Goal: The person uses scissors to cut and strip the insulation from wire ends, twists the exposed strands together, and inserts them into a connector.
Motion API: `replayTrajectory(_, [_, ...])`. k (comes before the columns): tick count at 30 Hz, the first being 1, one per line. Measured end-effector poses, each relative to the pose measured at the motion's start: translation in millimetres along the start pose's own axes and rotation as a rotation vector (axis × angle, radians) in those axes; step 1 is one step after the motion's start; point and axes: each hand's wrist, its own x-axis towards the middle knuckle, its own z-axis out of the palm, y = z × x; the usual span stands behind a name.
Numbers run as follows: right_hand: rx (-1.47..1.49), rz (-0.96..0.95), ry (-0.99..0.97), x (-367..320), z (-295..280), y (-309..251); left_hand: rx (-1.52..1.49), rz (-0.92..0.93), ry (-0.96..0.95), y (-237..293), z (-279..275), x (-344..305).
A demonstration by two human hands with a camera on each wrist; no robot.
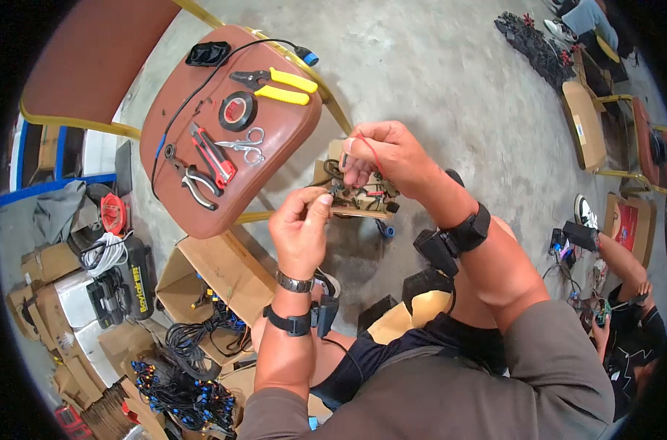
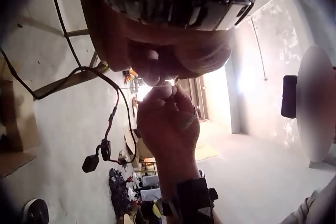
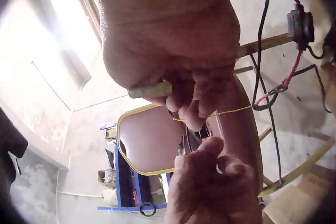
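Note:
In the head view, my right hand [image 1: 392, 155] has its fingers curled round a thin red wire [image 1: 371, 150] that loops over it. Close below and to its left, my left hand [image 1: 300, 229] pinches something too small to identify between thumb and forefinger. The right wrist view shows my right hand [image 3: 170, 40] above my left hand [image 3: 210, 184], with a thin yellowish wire [image 3: 231, 112] running out from the fingers. A black cable with a small black part [image 2: 90, 163] hangs beside my hands in the left wrist view.
A brown chair seat [image 1: 275, 132] holds yellow-handled pliers [image 1: 286, 86], black tape [image 1: 237, 111], scissors [image 1: 250, 146], a red cutter [image 1: 213, 155] and other pliers [image 1: 200, 188]. Cardboard with small parts [image 1: 355, 213] lies beyond my hands. An open box [image 1: 231, 271] and cable bundles [image 1: 183, 396] are at lower left.

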Motion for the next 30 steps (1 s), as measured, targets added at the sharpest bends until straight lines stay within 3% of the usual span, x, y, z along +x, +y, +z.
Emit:
replayTrajectory(2, [-0.046,-0.026,0.021,-3,-2,-1,-0.029,-0.101,-0.004,1,-2,-2])
replayTrajectory(6, [-0.120,-0.082,0.069,-7,-3,-1,0.033,-0.117,-0.037,-5,-2,-2])
replayTrajectory(9, [-0.163,-0.120,0.076,-10,-5,0,0.180,-0.004,-0.131,-19,-3,-2])
replayTrajectory(12, [-0.197,-0.110,0.084,-14,-5,-4,0.199,-0.065,-0.149,-26,5,-5])
replayTrajectory(15, [-0.215,-0.122,0.085,-16,-6,-4,0.235,0.010,-0.146,-30,12,-6])
replayTrajectory(24, [-0.189,-0.136,0.048,-22,-13,-5,0.234,-0.167,-0.160,-25,29,-13])
replayTrajectory(27, [-0.242,-0.103,0.021,-24,-13,-7,0.188,0.095,0.050,-15,30,-10])
replayTrajectory(30, [-0.201,-0.050,-0.074,-21,-15,0,0.130,0.261,-0.041,-3,30,-3])
